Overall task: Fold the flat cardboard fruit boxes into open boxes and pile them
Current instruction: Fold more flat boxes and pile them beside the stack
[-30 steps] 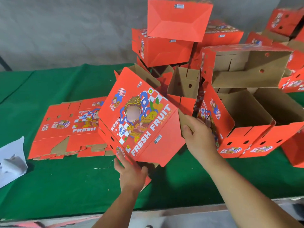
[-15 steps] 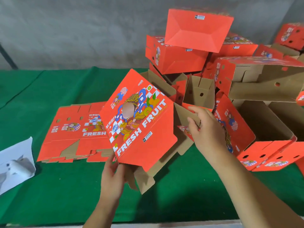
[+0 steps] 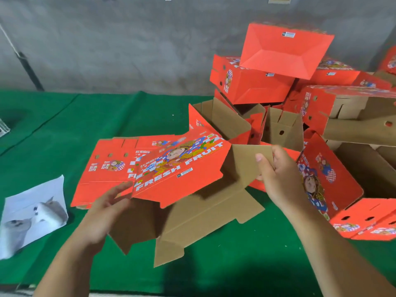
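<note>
The half-folded red cardboard fruit box [image 3: 182, 179] now lies tipped nearly flat above the green felt surface [image 3: 128, 116], its brown flaps [image 3: 192, 224] spread wider than half a second ago. The right hand [image 3: 276, 174] pinches a brown side flap; the left hand [image 3: 102, 213], fingers loosened, touches the printed panel's near-left edge. Left of the box lies the stack of flat red boxes [image 3: 111, 166]; the pile of folded red boxes [image 3: 278, 67] rises behind it to the right.
</note>
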`<control>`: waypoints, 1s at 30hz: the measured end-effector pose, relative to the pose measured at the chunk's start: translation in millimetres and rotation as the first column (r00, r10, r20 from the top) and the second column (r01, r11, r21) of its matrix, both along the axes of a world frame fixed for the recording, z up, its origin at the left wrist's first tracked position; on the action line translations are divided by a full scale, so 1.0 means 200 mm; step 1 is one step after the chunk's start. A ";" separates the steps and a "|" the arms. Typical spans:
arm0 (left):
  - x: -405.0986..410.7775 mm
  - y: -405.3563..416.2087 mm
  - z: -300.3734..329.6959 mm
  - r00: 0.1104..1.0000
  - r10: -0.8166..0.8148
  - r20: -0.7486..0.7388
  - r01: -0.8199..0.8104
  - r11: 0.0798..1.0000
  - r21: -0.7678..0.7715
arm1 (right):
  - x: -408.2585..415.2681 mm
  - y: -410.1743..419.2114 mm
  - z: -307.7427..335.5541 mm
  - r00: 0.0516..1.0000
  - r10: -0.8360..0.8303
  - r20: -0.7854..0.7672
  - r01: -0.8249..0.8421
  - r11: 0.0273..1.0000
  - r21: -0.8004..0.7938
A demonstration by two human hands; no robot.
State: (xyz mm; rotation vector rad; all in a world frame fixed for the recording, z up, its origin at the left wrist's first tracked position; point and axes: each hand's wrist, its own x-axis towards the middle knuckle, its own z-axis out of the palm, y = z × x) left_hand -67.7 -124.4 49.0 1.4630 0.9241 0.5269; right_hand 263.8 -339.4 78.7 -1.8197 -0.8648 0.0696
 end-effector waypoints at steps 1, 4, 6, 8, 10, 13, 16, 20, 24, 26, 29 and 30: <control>-0.03 0.04 0.02 1.000 -0.026 -0.011 0.026 0.999 -0.029 | 0.00 0.00 0.00 1.000 -0.008 0.011 0.008 1.000 -0.003; -0.04 0.11 0.08 0.989 -0.141 -0.052 0.136 0.986 -0.098 | -0.01 -0.01 -0.01 0.999 -0.031 0.026 0.031 0.999 -0.021; -0.01 0.14 0.12 0.978 -0.198 -0.063 0.193 0.977 -0.086 | -0.01 -0.01 0.01 0.997 -0.065 0.042 0.065 0.998 0.003; 0.02 0.19 0.16 0.965 -0.253 -0.075 0.247 0.966 -0.077 | 0.00 -0.02 0.03 0.990 -0.107 0.090 0.105 0.994 0.029; 0.04 0.24 0.20 0.939 -0.335 -0.075 0.329 0.941 -0.084 | 0.03 -0.05 0.05 0.978 -0.148 0.146 0.141 0.988 0.056; 0.06 0.37 0.20 0.914 -0.392 -0.107 0.387 0.920 -0.069 | 0.04 -0.09 0.06 0.982 -0.157 0.107 0.141 0.979 0.144; 0.08 0.53 0.15 0.857 -0.472 -0.204 0.476 0.879 -0.037 | 0.02 -0.11 0.08 0.987 -0.131 0.089 0.109 0.969 0.221; 0.12 0.73 0.11 0.788 -0.530 -0.313 0.550 0.835 -0.029 | 0.02 -0.09 0.11 0.986 -0.131 0.107 0.095 0.952 0.289; 0.17 0.81 0.14 0.781 -0.543 -0.307 0.555 0.830 -0.058 | 0.04 -0.05 0.10 0.988 -0.147 0.054 0.127 0.952 0.278; 0.19 0.78 0.17 0.784 -0.549 -0.290 0.558 0.828 -0.061 | 0.04 -0.01 0.08 0.981 -0.180 0.069 0.158 0.955 0.252; 0.22 0.68 0.23 0.825 -0.519 -0.222 0.513 0.854 -0.089 | 0.03 0.05 0.08 0.973 -0.216 0.083 0.191 0.953 0.235; 0.23 0.64 0.25 0.840 -0.500 -0.209 0.493 0.866 -0.088 | 0.03 0.06 0.08 0.971 -0.226 0.075 0.202 0.948 0.245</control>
